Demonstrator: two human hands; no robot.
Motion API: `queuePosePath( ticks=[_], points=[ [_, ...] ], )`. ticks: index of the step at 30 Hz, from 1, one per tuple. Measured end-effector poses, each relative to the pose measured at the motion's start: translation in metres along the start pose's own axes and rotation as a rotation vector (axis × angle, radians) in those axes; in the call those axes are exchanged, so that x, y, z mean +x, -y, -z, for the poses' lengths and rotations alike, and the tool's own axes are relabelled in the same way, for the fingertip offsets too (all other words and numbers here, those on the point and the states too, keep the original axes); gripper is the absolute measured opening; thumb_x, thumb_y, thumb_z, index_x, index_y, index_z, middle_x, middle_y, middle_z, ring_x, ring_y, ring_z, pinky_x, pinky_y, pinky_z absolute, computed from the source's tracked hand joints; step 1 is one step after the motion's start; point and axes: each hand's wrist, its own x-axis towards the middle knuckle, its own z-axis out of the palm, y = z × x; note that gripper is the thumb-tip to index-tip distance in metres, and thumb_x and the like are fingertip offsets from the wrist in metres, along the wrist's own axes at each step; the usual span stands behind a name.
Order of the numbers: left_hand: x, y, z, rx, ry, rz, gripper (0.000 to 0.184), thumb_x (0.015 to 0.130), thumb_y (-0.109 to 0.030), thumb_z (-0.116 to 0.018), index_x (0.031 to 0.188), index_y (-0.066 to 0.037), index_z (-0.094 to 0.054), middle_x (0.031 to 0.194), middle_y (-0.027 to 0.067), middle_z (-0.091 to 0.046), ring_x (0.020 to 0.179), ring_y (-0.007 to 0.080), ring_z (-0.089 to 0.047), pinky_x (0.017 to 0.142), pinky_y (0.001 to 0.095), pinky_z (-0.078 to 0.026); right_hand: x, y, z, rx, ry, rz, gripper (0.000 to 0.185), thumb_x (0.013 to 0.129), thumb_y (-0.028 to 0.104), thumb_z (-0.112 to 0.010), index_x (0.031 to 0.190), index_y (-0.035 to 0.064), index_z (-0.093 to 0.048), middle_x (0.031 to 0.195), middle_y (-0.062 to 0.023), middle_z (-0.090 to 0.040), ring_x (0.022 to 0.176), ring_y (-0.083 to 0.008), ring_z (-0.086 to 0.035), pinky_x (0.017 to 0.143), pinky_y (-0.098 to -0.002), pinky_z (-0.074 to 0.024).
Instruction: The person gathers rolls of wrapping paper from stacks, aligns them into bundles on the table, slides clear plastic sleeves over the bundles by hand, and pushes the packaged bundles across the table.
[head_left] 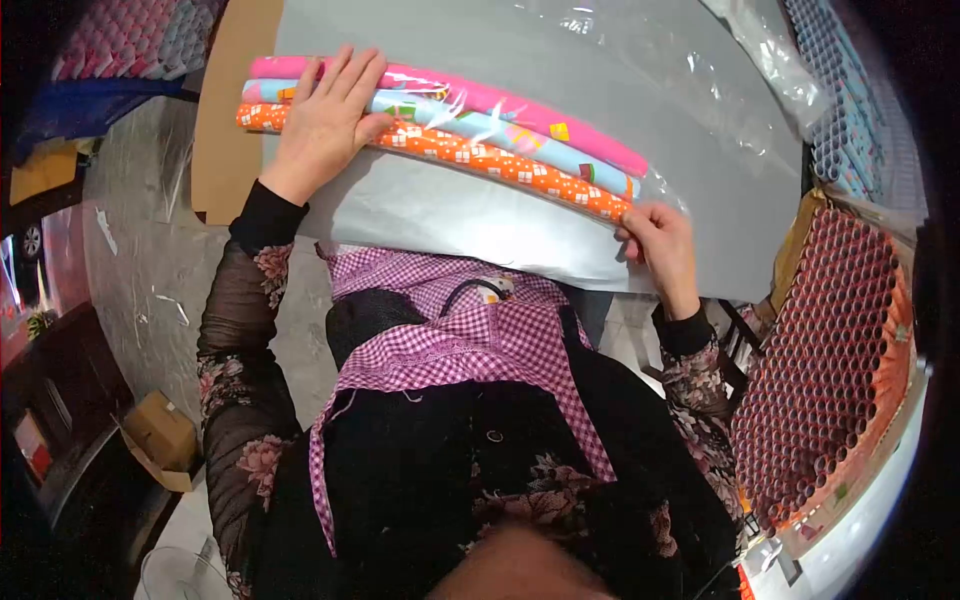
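Three long rolls lie side by side on the grey table (450, 225): a pink one (600, 148), a light blue one (560, 152) and an orange one with white shapes (480, 157). Clear shiny film covers them. My left hand (325, 125) rests across the rolls near their left end, fingers stretched out and palm down. At the right end, my right hand (662, 245) has its thumb and fingers closed at the tip of the orange roll, some fingertips curled beneath its edge.
Crumpled clear film (770, 65) lies at the table's back right. Many stacked roll ends stand at the right (820, 370), more at the upper right (840, 100) and upper left (140, 38). Brown cardboard (225, 150) sits under the left end. An open box (162, 435) is on the floor.
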Motion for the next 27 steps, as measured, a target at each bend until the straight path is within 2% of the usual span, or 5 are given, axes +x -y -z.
queuePosePath(
  ticks=[12, 20, 23, 25, 27],
  points=[
    [0.003, -0.002, -0.008, -0.064, -0.016, -0.012, 0.063, 0.091, -0.041, -0.057, 0.142, -0.007, -0.043, 0.146, 0.0108, -0.046, 0.138, 0.0302, -0.038, 0.114, 0.0476, -0.025, 0.004, 0.014, 0.005, -0.059, -0.023, -0.013, 0.018, 0.091, 0.016, -0.063, 0.086, -0.0009, -0.066, 0.067, -0.0016, -0.063, 0.05, -0.0056, -0.055, 0.046, -0.0208, -0.0409],
    [0.001, -0.004, -0.001, -0.031, 0.029, 0.035, 0.065, 0.091, -0.045, -0.055, 0.139, -0.002, -0.045, 0.146, 0.0144, -0.045, 0.138, 0.0324, -0.038, 0.115, 0.0493, -0.024, 0.038, -0.014, 0.007, -0.561, -0.329, 0.695, 0.027, 0.096, 0.013, -0.053, 0.114, -0.0057, -0.062, 0.077, -0.0064, -0.062, 0.063, -0.0111, -0.058, 0.057, -0.0269, -0.0451],
    [0.0, -0.003, 0.002, -0.047, 0.03, 0.039, 0.066, 0.091, -0.047, -0.054, 0.139, -0.003, -0.046, 0.144, 0.0143, -0.047, 0.137, 0.0325, -0.038, 0.115, 0.0494, -0.025, 0.038, -0.004, 0.0, -0.617, -0.321, 0.701, 0.028, 0.097, 0.015, -0.053, 0.113, -0.0064, -0.062, 0.078, -0.0113, -0.065, 0.069, -0.0204, -0.061, 0.065, -0.0311, -0.0481],
    [0.005, -0.01, 0.0, -0.078, 0.057, 0.05, 0.067, 0.089, -0.046, -0.055, 0.14, -0.003, -0.044, 0.144, 0.014, -0.046, 0.138, 0.0315, -0.038, 0.116, 0.0482, -0.025, 0.041, -0.003, 0.002, -0.356, -0.194, 0.216, 0.027, 0.096, 0.015, -0.054, 0.11, -0.0067, -0.063, 0.08, -0.0133, -0.066, 0.075, -0.0238, -0.062, 0.071, -0.0335, -0.0489],
    [0.016, -0.027, 0.001, -0.12, 0.086, 0.045, 0.069, 0.088, -0.045, -0.056, 0.141, -0.003, -0.043, 0.145, 0.0136, -0.046, 0.139, 0.0305, -0.037, 0.116, 0.047, -0.025, 0.033, 0.014, -0.011, -0.381, -0.158, 0.291, 0.024, 0.095, 0.015, -0.055, 0.104, -0.0055, -0.063, 0.079, -0.0177, -0.065, 0.072, -0.0265, -0.062, 0.067, -0.0357, -0.0477]
  ],
)
